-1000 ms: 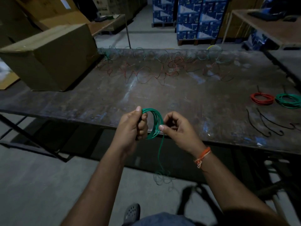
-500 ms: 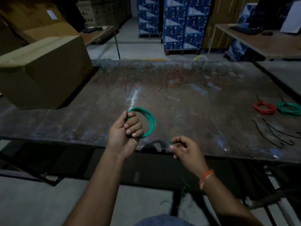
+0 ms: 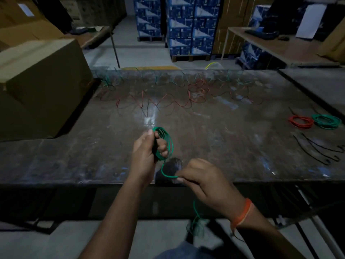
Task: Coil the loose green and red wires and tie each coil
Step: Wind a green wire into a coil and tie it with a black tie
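The left hand (image 3: 147, 152) grips the green coil (image 3: 165, 143) above the near edge of the table (image 3: 214, 139), thumb on top, fingers curled through the loops. From the coil's six o'clock a strand of green wire (image 3: 165, 171) curves down and across to the right hand (image 3: 203, 179), which pinches it between thumb and fingertips; the loose tail (image 3: 196, 219) hangs off below the table edge at five o'clock from the coil. Over at three o'clock, near the table's right side, a finished red coil (image 3: 300, 121) lies just beside a finished green coil (image 3: 326, 121), black ties (image 3: 315, 148) spread in front of them. Up at twelve o'clock, loose red and green wires (image 3: 168, 94) sprawl along the far side. A cardboard box (image 3: 39, 85) sits at ten o'clock.
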A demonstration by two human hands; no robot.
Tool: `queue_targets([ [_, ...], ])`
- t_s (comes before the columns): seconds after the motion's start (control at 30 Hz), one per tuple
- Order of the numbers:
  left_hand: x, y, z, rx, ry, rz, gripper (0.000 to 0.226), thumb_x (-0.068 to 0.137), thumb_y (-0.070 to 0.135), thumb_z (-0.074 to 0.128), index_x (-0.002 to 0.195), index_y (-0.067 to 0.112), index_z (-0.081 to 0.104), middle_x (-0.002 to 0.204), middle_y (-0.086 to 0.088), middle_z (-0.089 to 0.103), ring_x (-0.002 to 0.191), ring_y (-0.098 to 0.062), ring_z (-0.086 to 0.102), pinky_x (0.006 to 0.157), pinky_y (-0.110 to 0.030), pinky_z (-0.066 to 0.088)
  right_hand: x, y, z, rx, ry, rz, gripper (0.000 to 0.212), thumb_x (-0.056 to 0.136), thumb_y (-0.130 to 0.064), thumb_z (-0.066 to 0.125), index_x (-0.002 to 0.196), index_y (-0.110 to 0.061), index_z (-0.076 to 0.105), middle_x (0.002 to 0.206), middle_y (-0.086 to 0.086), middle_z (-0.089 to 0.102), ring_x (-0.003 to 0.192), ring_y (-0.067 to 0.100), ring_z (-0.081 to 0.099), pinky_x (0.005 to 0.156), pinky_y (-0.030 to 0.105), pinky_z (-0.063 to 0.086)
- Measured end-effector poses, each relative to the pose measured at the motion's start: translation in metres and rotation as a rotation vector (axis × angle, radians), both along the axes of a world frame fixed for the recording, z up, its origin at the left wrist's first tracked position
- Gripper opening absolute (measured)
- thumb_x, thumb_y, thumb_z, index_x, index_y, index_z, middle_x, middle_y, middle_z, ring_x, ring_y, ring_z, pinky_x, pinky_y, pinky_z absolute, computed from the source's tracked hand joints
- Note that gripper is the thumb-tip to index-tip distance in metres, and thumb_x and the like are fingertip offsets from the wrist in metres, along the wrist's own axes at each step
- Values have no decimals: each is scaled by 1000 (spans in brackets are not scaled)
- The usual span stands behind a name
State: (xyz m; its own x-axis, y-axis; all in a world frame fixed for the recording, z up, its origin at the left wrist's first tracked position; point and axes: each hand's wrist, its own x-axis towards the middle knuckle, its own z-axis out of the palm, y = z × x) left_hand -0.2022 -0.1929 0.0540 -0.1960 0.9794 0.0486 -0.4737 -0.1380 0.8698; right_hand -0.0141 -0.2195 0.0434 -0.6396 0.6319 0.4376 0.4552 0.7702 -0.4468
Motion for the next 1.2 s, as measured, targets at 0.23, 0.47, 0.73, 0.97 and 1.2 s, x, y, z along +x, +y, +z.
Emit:
queue_targets([
  [0.23, -24, -11, -20, 65, 212, -111, 31, 104, 30, 42, 89, 4, 47, 52, -6, 42, 43, -15, 34, 42, -23, 28, -43, 17, 41, 80, 207, -126, 6, 95, -18, 70, 96, -13, 72, 83, -6, 59, 76, 7, 54, 73, 16, 38],
  [0.47, -28, -12, -21, 13, 157, -245, 47, 100, 48, 32, 80, 11, 52, 54, 4, 29, 46, -9, 21, 43, -21, 18, -57, 33, 47, -34, 300, -139, 7, 89, -5, 75, 91, -11, 74, 84, -5, 61, 81, 7, 60, 70, 14, 41],
  [0.73, -14, -15, -6, 16, 158, -268, 32, 98, 37, 42, 80, 12, 52, 52, 6, 31, 44, -6, 19, 41, -18, 14, -42, 51, 38, -124, 449, -204, 9, 89, -6, 76, 91, -15, 75, 87, -4, 65, 84, 12, 63, 75, 21, 48],
  [0.97, 26, -16, 0, -3, -48, -317, 29, 96, 35, 44, 77, 13, 46, 49, 10, 22, 40, -4, 13, 41, -19, 8, -4, 58, 17, -418, 557, -200, 11, 98, -24, 65, 104, -17, 71, 99, 3, 70, 95, 18, 66, 84, 34, 54],
  [1.2, 79, -22, -3, -31, -156, -377, 29, 98, 36, 46, 75, 17, 48, 49, 11, 23, 41, -6, 10, 41, -22, 7, 33, 43, 3, -708, 631, -202, 58, 104, -48, 43, 95, 5, 65, 66, 0, 58, 62, 13, 53, 59, 27, 45],
])
